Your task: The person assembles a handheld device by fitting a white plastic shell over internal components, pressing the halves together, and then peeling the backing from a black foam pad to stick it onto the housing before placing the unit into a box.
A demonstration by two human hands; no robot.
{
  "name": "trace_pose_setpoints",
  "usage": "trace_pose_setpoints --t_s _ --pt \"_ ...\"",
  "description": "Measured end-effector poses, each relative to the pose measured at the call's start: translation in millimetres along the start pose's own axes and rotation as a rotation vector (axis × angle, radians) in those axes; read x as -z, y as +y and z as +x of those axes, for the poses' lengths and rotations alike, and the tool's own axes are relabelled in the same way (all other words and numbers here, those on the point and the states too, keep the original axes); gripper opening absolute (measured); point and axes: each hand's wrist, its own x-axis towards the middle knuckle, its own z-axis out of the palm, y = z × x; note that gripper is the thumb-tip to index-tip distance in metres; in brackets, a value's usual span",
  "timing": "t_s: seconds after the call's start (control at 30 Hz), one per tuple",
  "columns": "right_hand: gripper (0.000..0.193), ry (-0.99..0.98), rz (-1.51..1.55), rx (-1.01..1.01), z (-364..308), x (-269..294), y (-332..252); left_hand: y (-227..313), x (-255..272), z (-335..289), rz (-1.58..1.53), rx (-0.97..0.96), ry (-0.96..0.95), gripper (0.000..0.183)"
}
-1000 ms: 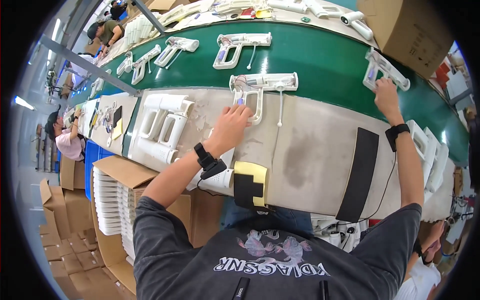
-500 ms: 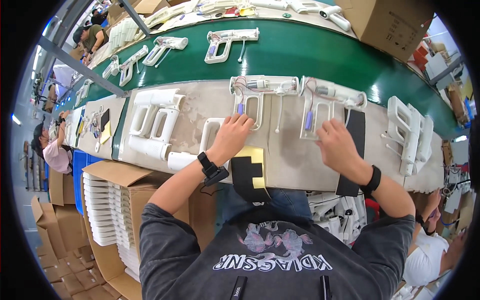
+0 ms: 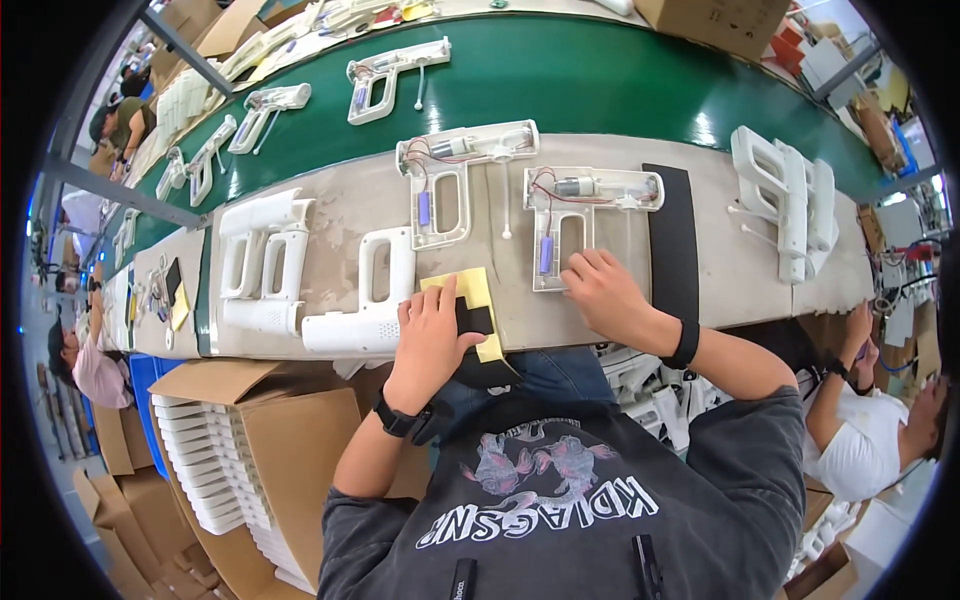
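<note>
My left hand (image 3: 432, 335) is spread over the yellow sheet (image 3: 475, 288), my right hand (image 3: 608, 293) maybe pinching the uncovered white housing (image 3: 598, 200), can't tell; careless dragging could dislodge its purple cylinder (image 3: 547, 255).

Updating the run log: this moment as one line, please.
left hand: on yellow sheet | right hand: at grip of open white housing | right of housing: black strip

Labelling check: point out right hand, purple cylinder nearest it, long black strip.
Right hand (image 3: 606, 294): head view, back of hand.
Purple cylinder (image 3: 546, 255): head view, middle.
Long black strip (image 3: 676, 245): head view, middle.
</note>
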Motion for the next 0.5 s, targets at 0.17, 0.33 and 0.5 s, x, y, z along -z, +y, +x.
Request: trace_pose_setpoints --t_s 0.17,0.33,0.5 --pt "0.035 0.320 0.276 -0.088 -13.5 18.8 -18.1 -2.9 -2.2 6.6 -0.088 -0.001 0.074 0.059" --pt "0.047 0.309 1.005 -0.240 -10.8 21.6 -58.7 20.5 19.6 -5.4 -0.522 0.007 -0.021 0.039" --pt "0.036 -0.006 1.541 -0.378 2.3 21.8 -67.9 48.4 42.5 -21.0 -0.658 -0.010 -0.005 0.040"
